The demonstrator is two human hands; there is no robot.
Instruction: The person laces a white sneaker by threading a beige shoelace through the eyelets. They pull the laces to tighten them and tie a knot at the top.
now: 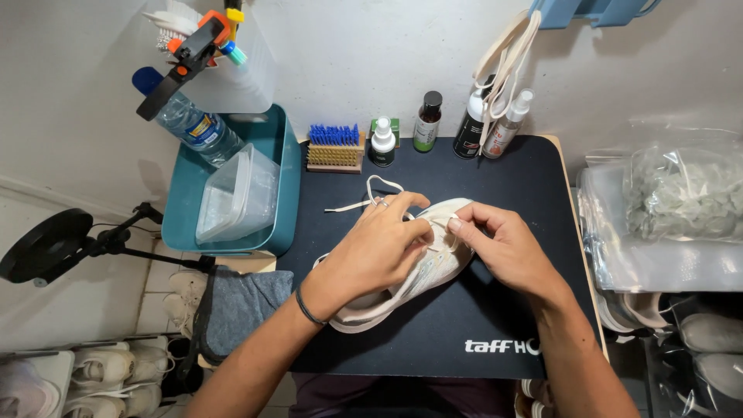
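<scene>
Head view: both hands grip a cream sneaker, lace loose.

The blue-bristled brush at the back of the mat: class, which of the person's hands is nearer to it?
Left. The left hand rests on the white shoe, just below the brush. The right hand works the shoe's lace area further to the right, farther from the brush.

Cream low-top sneaker, lying tilted on its side mid-mat, white lace trailing loose from its toe end
</scene>
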